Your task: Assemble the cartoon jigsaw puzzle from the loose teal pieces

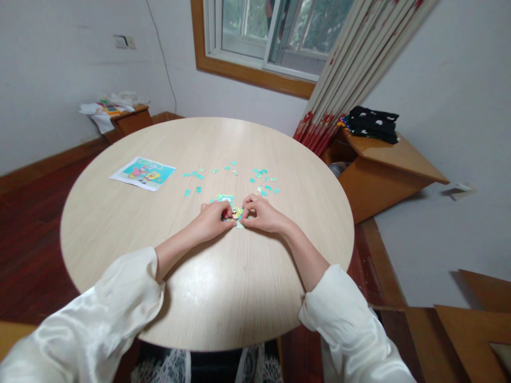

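Note:
On the round light-wood table [207,298], my left hand [211,219] and my right hand [261,213] meet over a small joined patch of colourful jigsaw pieces [236,213]. Both hands have their fingers curled and pinched on that patch, which lies on the tabletop. Several loose turquoise puzzle pieces [261,181] lie scattered just beyond my hands. A printed cartoon picture sheet [142,173] lies flat to the far left.
A low wooden stand with papers [115,114] is at the back left wall. A wooden bench with a black dotted cloth [373,125] stands at the right, beside a curtain [351,74] under the window. Dark wood floor surrounds the table.

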`<action>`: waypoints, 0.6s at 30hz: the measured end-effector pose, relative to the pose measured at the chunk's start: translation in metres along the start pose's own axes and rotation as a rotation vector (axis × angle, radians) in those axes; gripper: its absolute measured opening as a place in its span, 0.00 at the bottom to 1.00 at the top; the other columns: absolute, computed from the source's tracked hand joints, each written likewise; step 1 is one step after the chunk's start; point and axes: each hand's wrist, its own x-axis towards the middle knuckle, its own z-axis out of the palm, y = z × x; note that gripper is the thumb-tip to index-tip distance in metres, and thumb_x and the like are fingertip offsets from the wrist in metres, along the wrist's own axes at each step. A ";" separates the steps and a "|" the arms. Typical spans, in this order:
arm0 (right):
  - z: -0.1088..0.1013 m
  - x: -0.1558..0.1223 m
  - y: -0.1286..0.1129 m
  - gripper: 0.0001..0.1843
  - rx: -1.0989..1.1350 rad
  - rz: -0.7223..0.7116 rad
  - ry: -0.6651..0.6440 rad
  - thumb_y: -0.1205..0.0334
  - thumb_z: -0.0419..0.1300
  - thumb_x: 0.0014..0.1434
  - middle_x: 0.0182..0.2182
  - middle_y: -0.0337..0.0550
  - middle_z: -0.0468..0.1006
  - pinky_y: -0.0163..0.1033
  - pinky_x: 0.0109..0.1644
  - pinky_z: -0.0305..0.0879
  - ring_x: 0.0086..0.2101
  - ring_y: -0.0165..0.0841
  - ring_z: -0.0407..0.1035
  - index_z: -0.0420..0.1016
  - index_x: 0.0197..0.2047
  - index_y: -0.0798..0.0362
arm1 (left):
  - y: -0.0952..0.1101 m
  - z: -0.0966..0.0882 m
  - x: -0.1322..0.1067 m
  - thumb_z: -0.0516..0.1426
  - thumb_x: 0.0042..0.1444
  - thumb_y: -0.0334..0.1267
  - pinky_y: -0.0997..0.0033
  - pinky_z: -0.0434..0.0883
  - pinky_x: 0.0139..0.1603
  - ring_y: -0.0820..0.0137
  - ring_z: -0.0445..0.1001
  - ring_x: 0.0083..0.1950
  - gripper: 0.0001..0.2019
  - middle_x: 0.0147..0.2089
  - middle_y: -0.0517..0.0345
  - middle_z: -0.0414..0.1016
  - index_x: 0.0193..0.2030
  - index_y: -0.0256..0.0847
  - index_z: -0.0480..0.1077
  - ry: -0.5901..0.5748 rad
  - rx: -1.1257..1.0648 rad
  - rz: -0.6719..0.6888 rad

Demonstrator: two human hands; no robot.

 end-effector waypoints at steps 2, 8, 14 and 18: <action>0.000 0.000 0.000 0.04 -0.005 -0.007 0.003 0.68 0.64 0.48 0.38 0.41 0.69 0.47 0.55 0.53 0.44 0.35 0.63 0.73 0.24 0.54 | 0.000 0.001 0.000 0.59 0.48 0.36 0.69 0.55 0.36 0.70 0.65 0.30 0.10 0.26 0.64 0.66 0.25 0.41 0.59 0.006 0.020 0.010; 0.000 -0.001 -0.001 0.05 0.003 -0.018 0.008 0.69 0.64 0.48 0.37 0.41 0.69 0.45 0.53 0.54 0.43 0.34 0.63 0.72 0.24 0.53 | 0.000 0.004 0.000 0.57 0.49 0.36 0.66 0.55 0.38 0.68 0.67 0.32 0.07 0.27 0.63 0.68 0.25 0.40 0.61 0.010 0.065 0.027; 0.000 0.000 0.002 0.04 0.070 -0.036 -0.002 0.69 0.62 0.50 0.35 0.40 0.68 0.40 0.47 0.58 0.38 0.31 0.64 0.73 0.26 0.53 | 0.001 0.001 0.000 0.54 0.51 0.32 0.67 0.56 0.38 0.67 0.67 0.32 0.04 0.28 0.61 0.68 0.27 0.40 0.63 -0.031 0.061 0.019; -0.001 0.000 0.001 0.03 0.056 -0.038 0.004 0.68 0.64 0.50 0.34 0.40 0.68 0.38 0.44 0.58 0.36 0.30 0.63 0.74 0.26 0.54 | 0.000 -0.002 -0.001 0.54 0.52 0.33 0.68 0.56 0.37 0.68 0.67 0.32 0.04 0.27 0.62 0.67 0.27 0.40 0.63 -0.059 0.031 0.028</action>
